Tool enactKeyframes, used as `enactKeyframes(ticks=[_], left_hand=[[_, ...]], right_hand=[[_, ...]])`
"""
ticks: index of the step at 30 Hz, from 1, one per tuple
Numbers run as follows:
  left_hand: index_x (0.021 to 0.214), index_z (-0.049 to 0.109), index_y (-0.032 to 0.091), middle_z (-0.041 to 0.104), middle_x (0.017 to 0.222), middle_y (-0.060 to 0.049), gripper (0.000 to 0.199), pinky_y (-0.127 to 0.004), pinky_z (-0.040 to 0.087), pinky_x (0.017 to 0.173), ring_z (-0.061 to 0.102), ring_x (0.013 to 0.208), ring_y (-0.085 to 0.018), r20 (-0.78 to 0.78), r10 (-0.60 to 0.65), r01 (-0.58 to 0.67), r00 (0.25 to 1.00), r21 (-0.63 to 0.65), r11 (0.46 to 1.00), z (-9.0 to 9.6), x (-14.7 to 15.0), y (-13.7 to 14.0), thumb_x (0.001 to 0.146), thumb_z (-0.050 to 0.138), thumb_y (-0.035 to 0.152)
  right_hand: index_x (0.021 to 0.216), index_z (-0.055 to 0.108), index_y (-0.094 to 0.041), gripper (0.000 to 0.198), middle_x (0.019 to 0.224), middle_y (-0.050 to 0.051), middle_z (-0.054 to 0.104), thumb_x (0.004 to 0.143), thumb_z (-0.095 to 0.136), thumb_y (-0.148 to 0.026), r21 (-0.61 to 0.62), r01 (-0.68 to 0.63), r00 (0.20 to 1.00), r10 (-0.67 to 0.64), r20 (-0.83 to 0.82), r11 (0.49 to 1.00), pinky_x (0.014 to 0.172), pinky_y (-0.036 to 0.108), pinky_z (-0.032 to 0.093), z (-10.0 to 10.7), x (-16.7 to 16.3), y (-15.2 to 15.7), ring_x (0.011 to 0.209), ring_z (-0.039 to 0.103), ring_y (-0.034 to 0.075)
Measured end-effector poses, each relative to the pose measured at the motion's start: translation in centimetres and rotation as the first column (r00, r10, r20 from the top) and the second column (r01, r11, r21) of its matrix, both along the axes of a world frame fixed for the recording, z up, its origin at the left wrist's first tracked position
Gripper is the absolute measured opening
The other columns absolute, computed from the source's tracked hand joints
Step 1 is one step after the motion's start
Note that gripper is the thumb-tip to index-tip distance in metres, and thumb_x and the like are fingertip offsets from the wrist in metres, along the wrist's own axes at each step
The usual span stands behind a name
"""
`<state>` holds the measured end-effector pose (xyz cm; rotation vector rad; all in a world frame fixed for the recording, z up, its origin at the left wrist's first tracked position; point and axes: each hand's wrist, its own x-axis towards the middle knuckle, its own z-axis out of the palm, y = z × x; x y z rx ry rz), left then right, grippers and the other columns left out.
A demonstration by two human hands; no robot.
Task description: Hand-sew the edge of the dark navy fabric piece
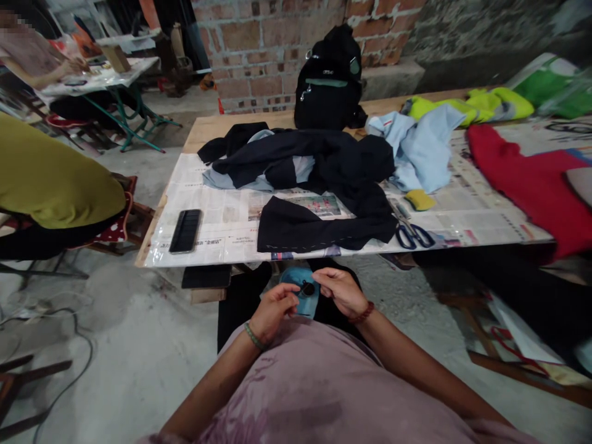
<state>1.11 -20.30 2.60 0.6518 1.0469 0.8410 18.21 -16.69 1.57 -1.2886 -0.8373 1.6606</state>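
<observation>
Blue fabric piece (303, 296) with dark button (308, 288), left hand (274, 311) fingers pinching its edge, right hand (340, 290) fingers pinching the top

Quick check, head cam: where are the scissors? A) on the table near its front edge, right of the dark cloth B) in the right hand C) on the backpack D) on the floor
A: the scissors lie on the table by its front edge, just right of the dark cloth; both hands are below the table, holding a blue piece.

Dim indoor daylight, soft shadows, wide-angle warp at edges, slight blur, bg soft
</observation>
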Motion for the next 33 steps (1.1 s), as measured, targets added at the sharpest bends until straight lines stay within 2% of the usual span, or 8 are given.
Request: enactKeyframes(ticks=[7,10,14,18,20,23,27,33], left_hand=[[0.085,0.068,0.02,0.05,0.111,-0.006,0.03,-0.022,0.041,0.06,0.052,0.077,-0.014,-0.222,-0.048,0.081,0.974,0.14,0.987,0.7,0.0,0.6,0.059,0.062,0.008],[0.084,0.068,0.021,0.047,0.116,-0.006,0.038,-0.024,0.042,0.07,0.049,0.096,-0.021,-0.229,-0.039,0.083,0.973,0.186,0.979,1.3,0.2,1.0,0.053,0.06,0.001],[0.097,0.064,0.023,0.045,0.122,-0.005,0.054,-0.022,0.041,0.064,0.049,0.093,-0.019,-0.175,0.035,0.007,0.984,0.235,0.972,1.7,0.8,1.2,0.05,0.056,-0.003],[0.111,0.055,0.023,0.061,0.09,-0.003,0.061,-0.018,0.034,0.049,0.05,0.062,-0.01,-0.214,0.044,0.006,0.976,0.229,0.973,2.0,1.2,1.2,0.054,0.058,-0.001],[0.106,0.057,0.019,0.058,0.061,0.001,0.047,-0.018,0.029,0.043,0.044,0.046,-0.007,-0.2,-0.063,0.096,0.978,0.161,0.982,2.2,1.3,1.1,0.061,0.061,0.007],[0.088,0.061,0.014,0.049,0.045,0.004,0.023,-0.018,0.019,0.035,0.037,0.035,-0.004,-0.148,-0.165,0.175,0.975,0.056,0.983,2.3,1.7,0.8,0.069,0.06,0.027],[0.067,0.057,0.012,0.042,0.036,0.006,0.027,-0.017,0.013,0.032,0.029,0.029,-0.002,-0.15,-0.123,0.123,0.981,-0.013,0.992,2.1,1.9,0.3,0.07,0.059,0.039],[0.071,0.059,0.011,0.059,0.061,0.0,0.029,-0.017,0.016,0.029,0.038,0.032,-0.002,-0.163,-0.068,0.067,0.984,-0.012,0.998,2.2,1.6,-0.3,0.065,0.064,0.039]], right_hand=[[0.063,0.059,-0.013,0.028,0.043,-0.006,0.041,0.057,0.07,-0.038,-0.008,-0.07,0.998,0.07,0.001,0.998,0.042,0.021,0.021,1.1,-0.9,-0.7,0.039,0.032,0.004],[0.062,0.059,-0.013,0.027,0.043,-0.006,0.042,0.058,0.07,-0.038,-0.001,-0.093,0.996,0.093,-0.005,0.996,0.042,0.021,0.021,1.4,-1.1,-1.0,0.04,0.031,0.003],[0.063,0.059,-0.013,0.027,0.047,-0.005,0.043,0.058,0.07,-0.038,-0.005,-0.107,0.994,0.107,-0.028,0.994,0.042,0.02,0.021,1.6,-1.1,-1.2,0.041,0.032,0.003],[0.062,0.059,-0.013,0.026,0.049,-0.005,0.044,0.058,0.07,-0.037,-0.013,-0.108,0.994,0.108,-0.029,0.994,0.042,0.02,0.02,1.8,-1.2,-1.3,0.041,0.032,0.002],[0.063,0.06,-0.013,0.026,0.05,-0.004,0.046,0.059,0.07,-0.036,-0.008,-0.11,0.994,0.109,-0.025,0.994,0.042,0.02,0.021,1.9,-1.2,-1.3,0.041,0.032,0.002],[0.063,0.06,-0.012,0.025,0.049,-0.003,0.048,0.06,0.069,-0.036,0.012,-0.121,0.992,0.122,-0.014,0.993,0.043,0.02,0.021,1.9,-1.2,-1.3,0.042,0.032,0.003],[0.063,0.061,-0.012,0.025,0.048,-0.003,0.048,0.06,0.068,-0.036,0.015,-0.148,0.989,0.148,-0.01,0.989,0.042,0.021,0.02,1.7,-1.3,-1.3,0.042,0.032,0.004],[0.062,0.06,-0.013,0.025,0.044,-0.004,0.046,0.058,0.07,-0.035,-0.002,-0.115,0.991,0.115,-0.066,0.993,0.041,0.02,0.021,1.7,-1.2,-1.1,0.04,0.032,0.003]])
